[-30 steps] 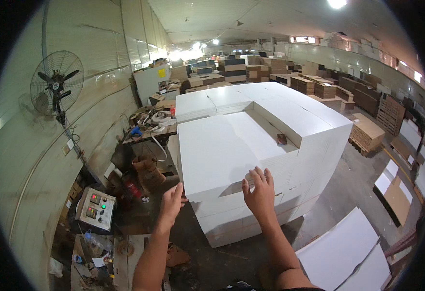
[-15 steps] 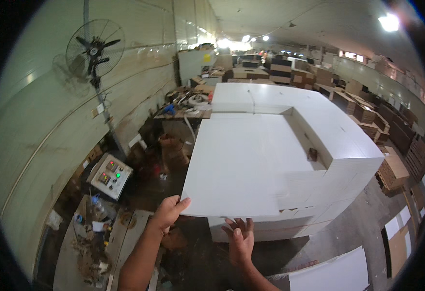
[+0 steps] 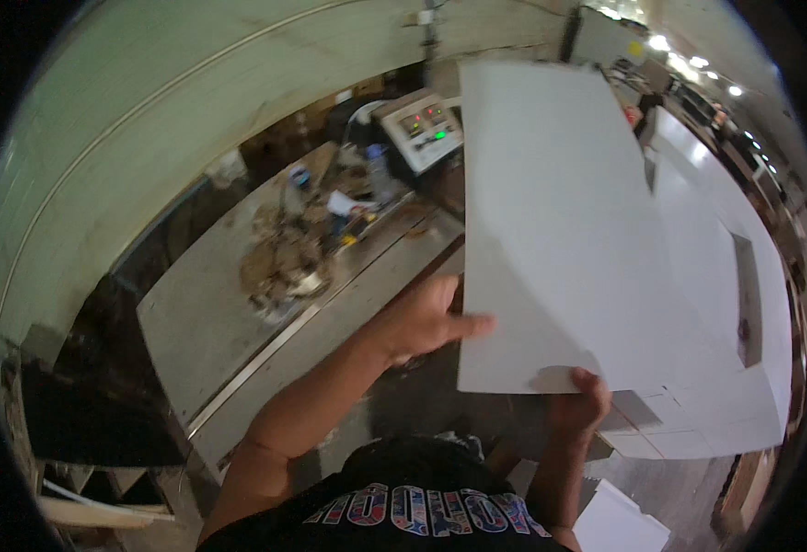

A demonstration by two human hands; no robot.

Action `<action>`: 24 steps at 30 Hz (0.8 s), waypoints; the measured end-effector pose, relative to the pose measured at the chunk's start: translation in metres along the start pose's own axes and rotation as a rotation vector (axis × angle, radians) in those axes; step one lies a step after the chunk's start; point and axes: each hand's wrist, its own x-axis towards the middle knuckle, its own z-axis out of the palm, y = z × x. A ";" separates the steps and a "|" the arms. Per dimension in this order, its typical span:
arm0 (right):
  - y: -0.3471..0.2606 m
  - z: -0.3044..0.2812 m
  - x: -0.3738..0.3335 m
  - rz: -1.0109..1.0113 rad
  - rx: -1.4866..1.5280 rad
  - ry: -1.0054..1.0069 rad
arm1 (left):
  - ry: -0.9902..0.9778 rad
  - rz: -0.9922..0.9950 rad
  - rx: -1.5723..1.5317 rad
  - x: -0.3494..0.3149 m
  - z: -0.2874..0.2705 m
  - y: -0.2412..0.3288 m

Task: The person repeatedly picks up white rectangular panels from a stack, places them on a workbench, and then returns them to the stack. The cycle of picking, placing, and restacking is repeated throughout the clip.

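Observation:
A large flat white board (image 3: pixel 551 221) is held up in front of me, off the white stack behind it. My left hand (image 3: pixel 436 322) grips its left edge near the lower corner, thumb on the front face and fingers behind. At the bottom edge, my right hand (image 3: pixel 580 403) has its thumb over the front, with its other fingers hidden beneath the board. The tall stack of white boards (image 3: pixel 698 405) stands to the right, partly covered by the held board.
On the left runs a grey worktable (image 3: pixel 192 340) with a metal strip, carrying a heap of brown scraps (image 3: pixel 284 262). A control box (image 3: pixel 419 129) with lit displays stands at its far end, near the green wall (image 3: pixel 164 110). White sheets (image 3: pixel 620 523) lie on the floor at lower right.
My view has swung left. The top white board has come off the stack toward me, and my right hand has closed on its bottom edge; my left hand still holds it.

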 end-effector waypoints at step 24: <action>0.240 0.030 0.058 0.212 -0.601 -0.202 | 1.428 0.189 -0.342 -0.379 -0.168 -0.258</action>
